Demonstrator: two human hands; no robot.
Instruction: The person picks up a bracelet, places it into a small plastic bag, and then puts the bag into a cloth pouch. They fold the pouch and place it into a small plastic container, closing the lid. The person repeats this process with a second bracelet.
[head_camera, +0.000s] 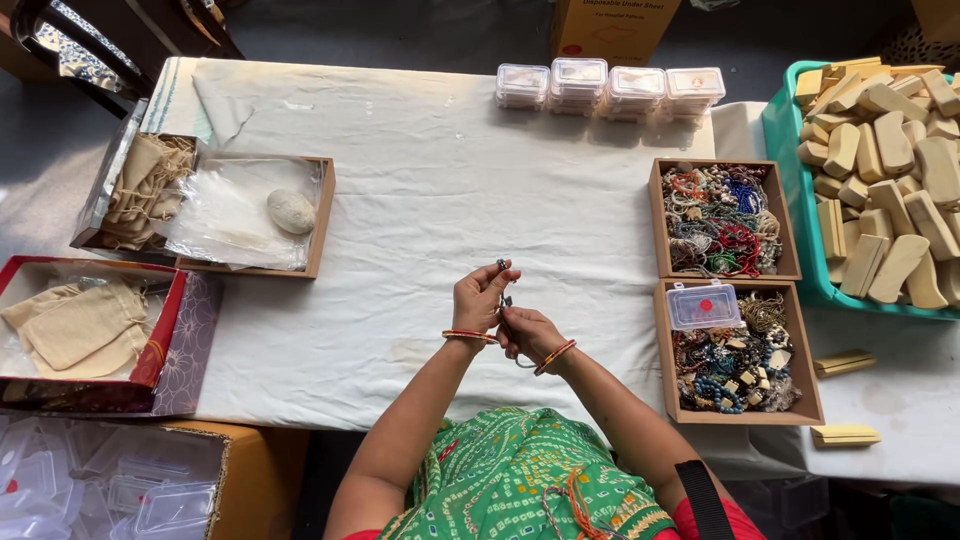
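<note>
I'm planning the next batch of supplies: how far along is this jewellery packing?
Done: four stacks of closed clear boxes stand at the table's far edge. In hand: the left hand and right hand work one small metal piece between them. Left: two wooden trays are full of beaded jewellery, and empty boxes wait at near left.

I see four stacks of clear plastic boxes (608, 88) at top centre, an orange cardboard carton (612, 25) behind them, a red gift box (90, 335) at left, and a small clear case with a red sticker (704, 305) right of centre.
</note>
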